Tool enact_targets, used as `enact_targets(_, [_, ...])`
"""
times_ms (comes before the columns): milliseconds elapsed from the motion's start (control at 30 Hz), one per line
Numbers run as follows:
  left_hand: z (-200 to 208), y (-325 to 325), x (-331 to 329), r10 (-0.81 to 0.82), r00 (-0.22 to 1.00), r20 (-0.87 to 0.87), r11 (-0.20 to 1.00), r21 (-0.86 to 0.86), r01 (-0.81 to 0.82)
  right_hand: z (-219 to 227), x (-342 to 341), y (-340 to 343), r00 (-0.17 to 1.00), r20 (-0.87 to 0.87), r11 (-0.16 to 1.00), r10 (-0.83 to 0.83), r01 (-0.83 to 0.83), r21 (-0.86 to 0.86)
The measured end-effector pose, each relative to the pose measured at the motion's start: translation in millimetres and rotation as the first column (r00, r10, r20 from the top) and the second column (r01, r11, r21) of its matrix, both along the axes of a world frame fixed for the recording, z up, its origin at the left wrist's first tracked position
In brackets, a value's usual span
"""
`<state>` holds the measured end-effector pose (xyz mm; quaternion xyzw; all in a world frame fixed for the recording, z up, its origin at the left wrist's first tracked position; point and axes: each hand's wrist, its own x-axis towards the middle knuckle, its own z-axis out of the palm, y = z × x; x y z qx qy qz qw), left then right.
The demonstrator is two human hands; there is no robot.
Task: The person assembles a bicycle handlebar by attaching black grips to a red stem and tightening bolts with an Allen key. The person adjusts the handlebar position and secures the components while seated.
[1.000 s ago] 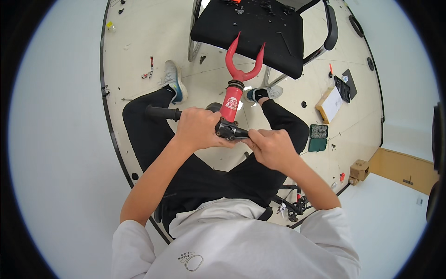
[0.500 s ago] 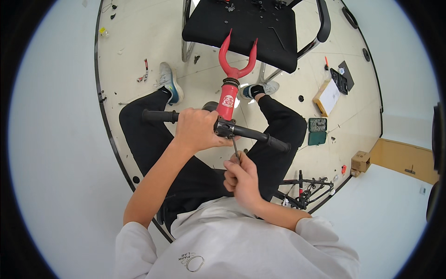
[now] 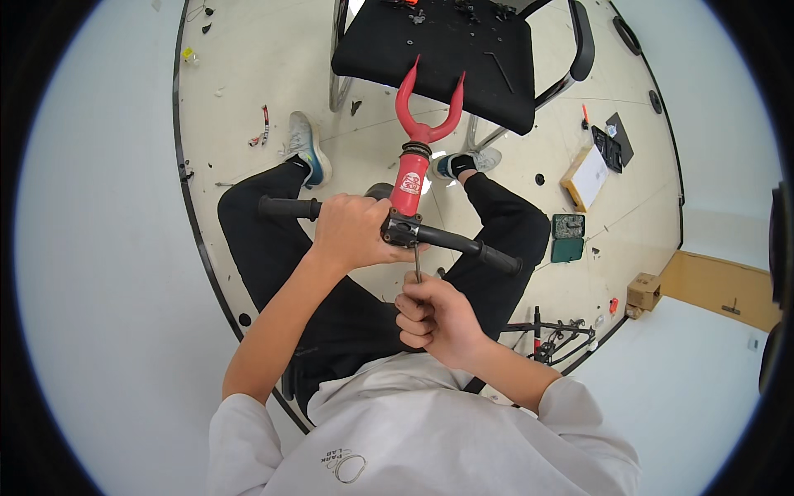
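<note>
My left hand [image 3: 351, 230] is wrapped round the middle of a black handlebar [image 3: 451, 240], close to its stem clamp [image 3: 401, 228]. Beyond the clamp, a red bicycle fork [image 3: 410, 178] points away from me, with its two prongs over the front of a chair seat. Below the clamp, my right hand [image 3: 438, 318] is closed on a thin metal hex key [image 3: 418, 263]. The key's upper end meets the underside of the clamp; its lower part is hidden in my fist. Rubber grips cover both handlebar ends.
The black chair [image 3: 430, 37] ahead carries small parts and another hex key [image 3: 499, 72]. On the floor at right lie a green case [image 3: 567, 238], a white-topped box [image 3: 584, 178] and a dark bicycle frame [image 3: 550, 335]. A cardboard box [image 3: 643, 291] stands farther right.
My right hand has turned a little and the hex key now stands more upright. My left hand keeps its hold on the handlebar. The whole view has shifted slightly.
</note>
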<state>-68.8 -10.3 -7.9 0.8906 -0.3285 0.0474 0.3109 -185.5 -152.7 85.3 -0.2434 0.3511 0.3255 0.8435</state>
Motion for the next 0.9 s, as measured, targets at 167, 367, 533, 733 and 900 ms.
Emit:
enact_targets(167, [2.0,-1.7,0.8,0.004,1.000,0.002,1.000,0.002,-0.004,-3.4,-1.0,5.8,1.000,-0.005,0.998,-0.016,0.016,-0.056])
enact_targets(367, [5.1,1.3,1.4,-0.017,0.999,-0.030,1.000,0.003,0.017,-11.3,-6.1,6.2,0.974,0.176,0.975,0.142,-0.107,-0.196])
enact_targets(533, [-1.8,7.1,2.9,-0.049,0.999,0.003,0.999,-0.017,0.049,-15.0,32.5,-26.6,0.923,0.082,0.925,0.377,-0.380,0.018])
enact_targets(733, [-9.4,6.1,2.4,-0.064,0.998,0.026,0.997,-0.045,0.065,-17.0,44.4,-37.5,0.837,0.109,0.844,0.536,-0.527,-0.103])
enact_targets(900, [-6.0,8.4,0.2,-0.070,0.994,-0.079,0.997,-0.023,0.068,-15.8,48.9,-42.4,0.796,0.083,0.793,0.599,-0.576,-0.196])
